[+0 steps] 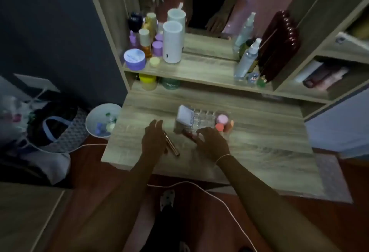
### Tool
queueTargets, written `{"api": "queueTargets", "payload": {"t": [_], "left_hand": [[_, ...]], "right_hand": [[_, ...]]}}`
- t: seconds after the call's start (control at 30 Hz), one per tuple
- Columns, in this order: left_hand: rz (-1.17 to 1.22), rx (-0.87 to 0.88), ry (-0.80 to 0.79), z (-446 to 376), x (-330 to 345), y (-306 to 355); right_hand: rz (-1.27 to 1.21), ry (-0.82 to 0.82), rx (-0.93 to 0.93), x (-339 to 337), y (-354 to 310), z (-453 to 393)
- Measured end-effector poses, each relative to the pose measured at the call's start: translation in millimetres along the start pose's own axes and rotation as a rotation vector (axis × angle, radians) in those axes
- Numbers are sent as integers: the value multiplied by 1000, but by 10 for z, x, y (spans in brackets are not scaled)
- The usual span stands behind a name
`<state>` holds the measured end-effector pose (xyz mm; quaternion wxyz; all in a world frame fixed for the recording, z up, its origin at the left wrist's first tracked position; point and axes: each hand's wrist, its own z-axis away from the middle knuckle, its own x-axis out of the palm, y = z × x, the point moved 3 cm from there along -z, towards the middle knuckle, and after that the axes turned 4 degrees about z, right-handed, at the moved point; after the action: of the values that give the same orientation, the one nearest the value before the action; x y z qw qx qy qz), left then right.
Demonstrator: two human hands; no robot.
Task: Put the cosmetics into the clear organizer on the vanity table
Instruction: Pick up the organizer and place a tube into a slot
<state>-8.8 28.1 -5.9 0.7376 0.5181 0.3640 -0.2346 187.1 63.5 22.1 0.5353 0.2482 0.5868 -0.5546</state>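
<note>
The clear organizer [201,121] sits mid-table on the wooden vanity table [259,146]. A white box [184,117] stands in its left end, and a pink round item [222,119] and orange sponges [224,127] fill its right end. My right hand [212,142] rests at the organizer's front edge, fingers curled around a dark reddish tube [188,136]. My left hand [152,140] hovers just left of it with fingers apart, beside a thin gold-tipped stick [171,144] lying on the table. Whether the left hand touches the stick is unclear.
The shelf above holds purple jars [134,59], a white cylinder [172,42], spray bottles [246,60] and a dark red framed object [278,44] against a mirror. A white bin [101,120] and bags stand on the floor at left. A cable [219,198] runs below the table edge.
</note>
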Motion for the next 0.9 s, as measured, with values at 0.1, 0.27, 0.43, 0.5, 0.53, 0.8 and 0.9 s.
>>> {"api": "queueTargets", "payload": {"t": [0.1, 0.27, 0.43, 0.5, 0.53, 0.8, 0.9], "left_hand": [[10, -92, 71, -87, 29, -85], [-16, -131, 77, -238, 95, -98], [22, -158, 80, -405, 117, -70], [29, -174, 81, -464, 119, -62], [37, -184, 84, -490, 121, -64], [215, -249, 119, -670, 37, -82], [263, -202, 149, -741, -52, -89]], "right_hand": [[39, -72, 8, 162, 44, -82], [80, -58, 14, 325, 51, -162], [134, -30, 8, 435, 22, -282], [159, -21, -3, 458, -14, -336], [160, -19, -4, 470, -29, -362], [73, -18, -78, 455, -110, -415], [-7, 72, -66, 356, -94, -368]]}}
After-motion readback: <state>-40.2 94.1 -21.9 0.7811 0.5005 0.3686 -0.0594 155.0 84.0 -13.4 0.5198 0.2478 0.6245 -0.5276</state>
